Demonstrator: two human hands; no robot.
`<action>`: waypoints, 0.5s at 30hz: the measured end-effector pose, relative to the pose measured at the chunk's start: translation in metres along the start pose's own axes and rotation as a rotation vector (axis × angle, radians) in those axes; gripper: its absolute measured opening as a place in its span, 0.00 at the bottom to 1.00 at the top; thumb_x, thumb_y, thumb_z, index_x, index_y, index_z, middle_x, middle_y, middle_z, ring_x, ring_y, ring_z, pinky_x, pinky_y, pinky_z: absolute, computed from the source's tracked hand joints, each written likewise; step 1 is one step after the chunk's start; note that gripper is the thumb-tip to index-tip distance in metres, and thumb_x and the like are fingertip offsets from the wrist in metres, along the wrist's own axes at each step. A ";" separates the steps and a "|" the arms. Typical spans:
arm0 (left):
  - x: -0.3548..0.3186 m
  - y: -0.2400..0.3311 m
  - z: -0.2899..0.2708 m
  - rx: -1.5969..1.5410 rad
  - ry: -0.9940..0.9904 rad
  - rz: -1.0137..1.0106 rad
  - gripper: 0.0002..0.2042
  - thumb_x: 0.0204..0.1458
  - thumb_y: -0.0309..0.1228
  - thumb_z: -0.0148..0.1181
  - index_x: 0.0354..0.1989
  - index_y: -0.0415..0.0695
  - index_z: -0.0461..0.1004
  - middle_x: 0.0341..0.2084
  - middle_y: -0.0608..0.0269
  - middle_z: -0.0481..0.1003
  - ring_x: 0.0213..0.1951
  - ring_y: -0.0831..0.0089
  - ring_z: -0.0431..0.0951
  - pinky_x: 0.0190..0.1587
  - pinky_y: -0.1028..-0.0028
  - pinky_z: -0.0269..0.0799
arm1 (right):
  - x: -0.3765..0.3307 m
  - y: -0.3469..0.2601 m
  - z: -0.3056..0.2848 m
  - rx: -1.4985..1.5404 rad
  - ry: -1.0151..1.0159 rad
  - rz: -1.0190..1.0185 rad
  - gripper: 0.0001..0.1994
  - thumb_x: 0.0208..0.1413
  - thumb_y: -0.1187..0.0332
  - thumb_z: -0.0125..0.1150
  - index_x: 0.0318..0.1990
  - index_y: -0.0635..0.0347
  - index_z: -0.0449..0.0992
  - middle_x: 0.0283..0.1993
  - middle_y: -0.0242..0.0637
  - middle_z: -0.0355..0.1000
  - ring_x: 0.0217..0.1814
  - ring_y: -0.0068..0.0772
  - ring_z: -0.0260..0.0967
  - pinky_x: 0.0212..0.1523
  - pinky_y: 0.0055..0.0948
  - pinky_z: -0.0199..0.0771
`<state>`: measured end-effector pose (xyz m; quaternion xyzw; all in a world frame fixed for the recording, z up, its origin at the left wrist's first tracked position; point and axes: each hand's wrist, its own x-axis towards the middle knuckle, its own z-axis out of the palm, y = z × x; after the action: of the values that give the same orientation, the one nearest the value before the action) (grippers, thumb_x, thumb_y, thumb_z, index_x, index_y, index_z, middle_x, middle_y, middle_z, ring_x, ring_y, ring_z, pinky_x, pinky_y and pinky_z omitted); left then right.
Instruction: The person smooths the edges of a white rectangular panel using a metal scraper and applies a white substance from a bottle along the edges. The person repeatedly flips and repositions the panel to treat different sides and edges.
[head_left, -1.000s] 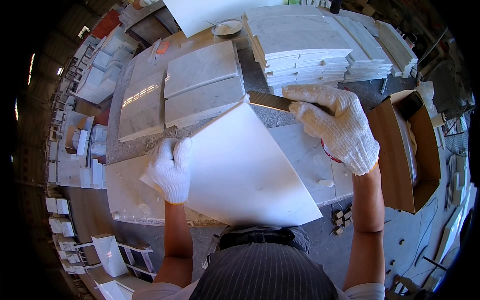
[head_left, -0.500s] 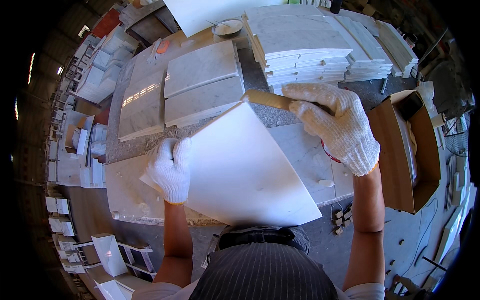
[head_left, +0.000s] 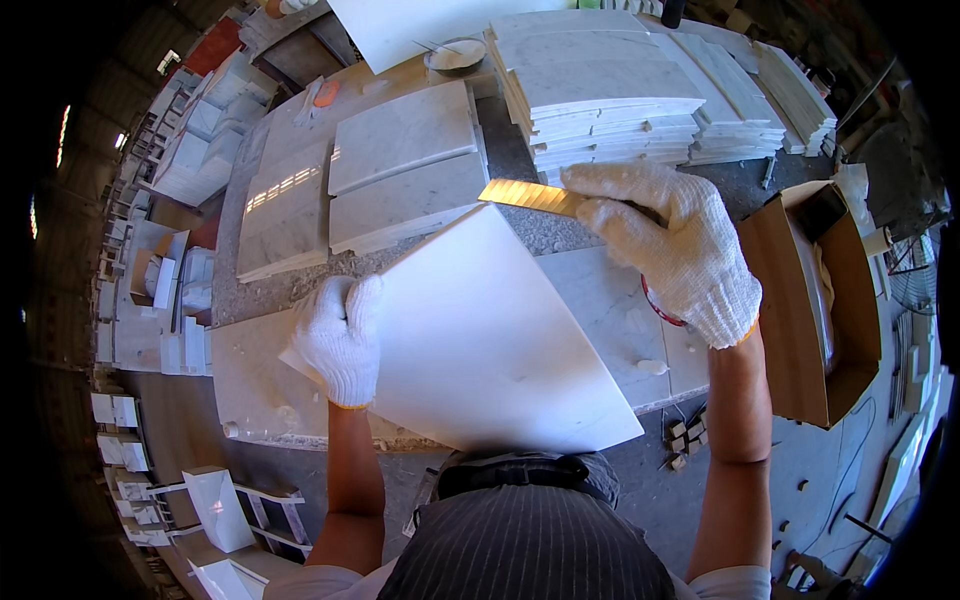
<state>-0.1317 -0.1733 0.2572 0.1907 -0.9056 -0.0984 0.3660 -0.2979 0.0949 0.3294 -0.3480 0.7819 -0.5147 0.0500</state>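
Tilted in front of my body is a smooth white stone slab [head_left: 490, 330], its near edge against my waist. My left hand [head_left: 338, 338], in a white knit glove, is closed around the slab's left edge. In the gloved fingers of my right hand [head_left: 685, 245] is a snap-off utility knife [head_left: 528, 197], its wide segmented blade pointing left and shining gold. A bit of red shows below the palm; the rest of the handle is hidden by the glove. The blade tip sits just at or above the slab's far corner; I cannot tell whether they touch.
Beneath the slab is a dusty stone-topped worktable [head_left: 260, 380]. Grey-veined slabs [head_left: 405, 150] lie beyond it, with tall slab stacks [head_left: 600, 90] at the far right. A bowl of pale powder or paste [head_left: 457, 57] stands behind. An open cardboard box [head_left: 785, 300] is at the right.
The knife blade has shifted slightly left and turned, so it now catches bright light. My right hand moved a little with it; my left hand and the slab look unchanged.
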 end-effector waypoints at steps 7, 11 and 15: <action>0.001 0.001 0.000 -0.020 -0.008 -0.006 0.20 0.59 0.47 0.56 0.28 0.39 0.76 0.20 0.51 0.72 0.24 0.56 0.73 0.29 0.61 0.66 | 0.015 0.002 -0.007 0.153 -0.083 0.186 0.15 0.60 0.65 0.61 0.51 0.61 0.80 0.28 0.33 0.76 0.26 0.19 0.69 0.28 0.21 0.73; 0.002 0.000 0.004 -0.016 0.024 -0.001 0.22 0.58 0.48 0.58 0.23 0.41 0.74 0.18 0.53 0.71 0.22 0.54 0.72 0.27 0.61 0.65 | 0.040 0.013 -0.013 0.409 -0.250 0.289 0.15 0.60 0.65 0.61 0.51 0.62 0.80 0.22 0.25 0.67 0.21 0.15 0.59 0.20 0.19 0.58; 0.004 0.000 0.004 -0.003 0.047 0.041 0.22 0.57 0.49 0.59 0.21 0.43 0.73 0.16 0.54 0.71 0.22 0.53 0.72 0.26 0.60 0.65 | 0.065 0.011 -0.009 0.405 -0.431 0.322 0.14 0.60 0.64 0.60 0.48 0.62 0.81 0.21 0.24 0.66 0.18 0.14 0.54 0.16 0.19 0.51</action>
<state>-0.1366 -0.1746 0.2568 0.1736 -0.9004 -0.0876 0.3892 -0.3562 0.0657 0.3429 -0.3040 0.6801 -0.5597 0.3630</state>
